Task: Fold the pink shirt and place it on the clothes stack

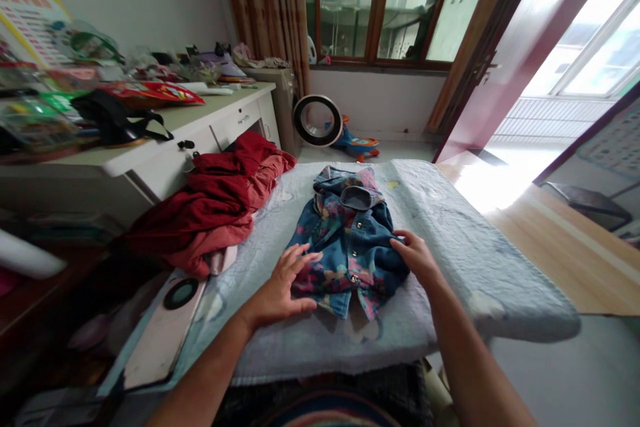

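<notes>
A blue denim garment with a colourful floral print and metal buttons (pixel 350 247) lies on a pale blue cloth (pixel 465 260) spread over the table. Its collar points away from me. My left hand (pixel 287 280) is at the garment's lower left edge, fingers spread, with nothing held between them. On the other side, my right hand (pixel 415 253) touches the right edge, its thumb and fingertips against the fabric. Whether those fingertips pinch any cloth is too small to tell.
Red fabric (pixel 225 200) is heaped at the cloth's left edge. Near it lies a pale flat object with a dark ring (pixel 160 340). A cluttered white desk (pixel 220 117) stands at the left, and a wooden surface (pixel 565 240) at the right.
</notes>
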Available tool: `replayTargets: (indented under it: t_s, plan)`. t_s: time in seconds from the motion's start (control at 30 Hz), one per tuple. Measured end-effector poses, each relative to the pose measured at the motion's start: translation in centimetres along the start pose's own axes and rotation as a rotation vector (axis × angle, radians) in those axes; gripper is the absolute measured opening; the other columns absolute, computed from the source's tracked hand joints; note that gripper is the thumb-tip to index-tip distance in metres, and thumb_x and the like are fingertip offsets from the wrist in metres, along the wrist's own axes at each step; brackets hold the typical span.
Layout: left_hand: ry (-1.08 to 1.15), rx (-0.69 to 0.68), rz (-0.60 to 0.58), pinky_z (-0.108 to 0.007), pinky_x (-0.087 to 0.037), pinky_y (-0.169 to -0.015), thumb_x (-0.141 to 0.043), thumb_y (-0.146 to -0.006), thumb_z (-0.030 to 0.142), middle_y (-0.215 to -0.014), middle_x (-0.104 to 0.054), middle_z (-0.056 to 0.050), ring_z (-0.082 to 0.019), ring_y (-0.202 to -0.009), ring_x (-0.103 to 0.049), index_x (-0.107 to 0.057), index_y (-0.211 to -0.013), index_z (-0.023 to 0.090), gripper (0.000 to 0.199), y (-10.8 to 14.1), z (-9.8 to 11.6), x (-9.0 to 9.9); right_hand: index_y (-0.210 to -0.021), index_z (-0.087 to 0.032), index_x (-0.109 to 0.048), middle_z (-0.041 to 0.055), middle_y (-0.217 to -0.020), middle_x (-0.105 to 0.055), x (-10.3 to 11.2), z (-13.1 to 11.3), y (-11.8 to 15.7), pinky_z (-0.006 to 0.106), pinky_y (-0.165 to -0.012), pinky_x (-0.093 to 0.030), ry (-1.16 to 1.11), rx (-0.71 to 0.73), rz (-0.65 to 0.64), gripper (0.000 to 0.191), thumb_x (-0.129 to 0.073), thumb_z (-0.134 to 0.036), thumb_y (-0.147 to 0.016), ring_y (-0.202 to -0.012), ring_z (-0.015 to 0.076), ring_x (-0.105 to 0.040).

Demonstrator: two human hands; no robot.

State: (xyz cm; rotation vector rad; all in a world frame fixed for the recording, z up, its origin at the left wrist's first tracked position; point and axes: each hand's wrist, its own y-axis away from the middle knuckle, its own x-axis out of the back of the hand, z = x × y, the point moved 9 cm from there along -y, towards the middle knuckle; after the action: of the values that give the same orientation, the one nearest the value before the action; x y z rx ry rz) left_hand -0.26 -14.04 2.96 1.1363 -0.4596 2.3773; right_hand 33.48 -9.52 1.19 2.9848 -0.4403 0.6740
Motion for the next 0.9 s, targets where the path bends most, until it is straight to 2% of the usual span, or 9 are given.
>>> replayTargets:
  t_s: [0.1,0.27,0.37,0.43,0.5,0.63,0.7,0.8,0.9]
  plan:
    - [-0.124,-0.012,-0.077,-0.056,-0.024,-0.118,-0.079,-0.065,0.034,-0.161,-0.025,-0.008,-0.037,-0.149,-0.017,-0.034,-0.151,0.035,0.097,0.9,0.6,-1.3,-0.098,-0.018,-0.067,0.0005,-0.07,-0.066,-0.6,-0.1,0.4,0.027,-0.054,-0.046,-0.454,-0.157,-0.052,0.048,-0.077,-0.049,-0.062,-0.058,0.0159,-0.059]
    - [-0.186,0.03,0.021,-0.064,-0.008,-0.117,-0.057,-0.083,0.02,-0.142,-0.056,-0.005,-0.031,-0.141,-0.037,-0.059,-0.131,0.033,0.05,-0.2,0.2,-1.8,-0.107,-0.019,-0.066,0.002,-0.08,-0.069,-0.8,-0.9,1.6,0.028,-0.061,-0.051,-0.581,-0.129,-0.08,0.052,-0.077,-0.05,-0.067,-0.067,0.0168,-0.064]
    - [-0.044,0.022,0.042,-0.062,-0.007,-0.118,-0.051,-0.091,0.033,-0.118,-0.07,-0.002,-0.028,-0.124,-0.055,-0.067,-0.113,0.029,0.027,-1.3,0.7,-1.1,-0.138,-0.027,-0.049,0.004,-0.108,-0.07,-1.5,-1.1,2.7,0.034,-0.081,-0.055,-0.501,-0.03,-0.209,0.075,-0.075,-0.049,-0.072,-0.094,0.0215,-0.067]
    - [0.122,0.051,0.056,-0.053,-0.028,-0.113,-0.048,-0.093,0.044,-0.102,-0.072,-0.001,-0.024,-0.103,-0.063,-0.068,-0.106,0.025,0.03,-1.9,1.1,0.0,-0.147,-0.031,-0.038,0.005,-0.122,-0.066,-1.7,-0.7,3.4,0.038,-0.088,-0.054,-0.391,0.0,-0.251,0.089,-0.078,-0.045,-0.069,-0.104,0.0235,-0.065]
    - [0.304,0.104,0.103,-0.037,-0.046,-0.092,-0.044,-0.094,0.051,-0.083,-0.068,0.0,-0.019,-0.083,-0.062,-0.067,-0.095,0.021,0.038,-2.4,1.2,1.6,-0.143,-0.03,-0.043,0.0061,-0.125,-0.063,-1.5,-0.1,3.7,0.04,-0.089,-0.054,-0.281,-0.001,-0.231,0.086,-0.079,-0.044,-0.067,-0.104,0.0244,-0.065]
    - [0.542,0.166,0.198,-0.023,-0.041,-0.061,-0.045,-0.091,0.058,-0.064,-0.054,0.003,-0.013,-0.063,-0.05,-0.058,-0.075,0.018,0.045,-3.4,0.9,4.4,-0.131,-0.024,-0.054,0.0071,-0.108,-0.066,-1.1,0.8,3.2,0.04,-0.08,-0.055,-0.205,-0.062,-0.189,0.066,-0.07,-0.051,-0.073,-0.091,0.024,-0.066]
    - [0.512,0.171,0.157,-0.023,-0.039,-0.06,-0.046,-0.089,0.058,-0.064,-0.054,0.003,-0.013,-0.062,-0.049,-0.058,-0.073,0.018,0.044,-4.1,0.4,4.2,-0.126,-0.022,-0.058,0.0079,-0.104,-0.065,-0.3,0.6,2.7,0.042,-0.081,-0.054,-0.031,-0.024,-0.1,0.058,-0.068,-0.047,-0.074,-0.091,0.0251,-0.065]
    - [0.193,0.23,0.114,-0.025,-0.039,-0.064,-0.054,-0.087,0.051,-0.067,-0.06,0.001,-0.016,-0.066,-0.055,-0.062,-0.074,0.019,0.035,-4.5,-1.2,2.4,-0.114,-0.02,-0.065,0.0107,-0.11,-0.062,1.3,-2.1,3.3,0.046,-0.091,-0.047,0.366,0.152,0.146,0.044,-0.067,-0.036,-0.073,-0.101,0.0288,-0.06]
    - [-0.098,0.291,0.224,-0.027,-0.04,-0.068,-0.057,-0.087,0.04,-0.074,-0.065,-0.001,-0.018,-0.071,-0.06,-0.063,-0.078,0.021,0.022,-4.0,-2.7,1.3,-0.099,-0.02,-0.066,0.0097,-0.101,-0.062,0.8,-6.1,5.8,0.04,-0.088,-0.046,0.454,0.345,0.239,0.023,-0.058,-0.033,-0.083,-0.095,0.0251,-0.059]
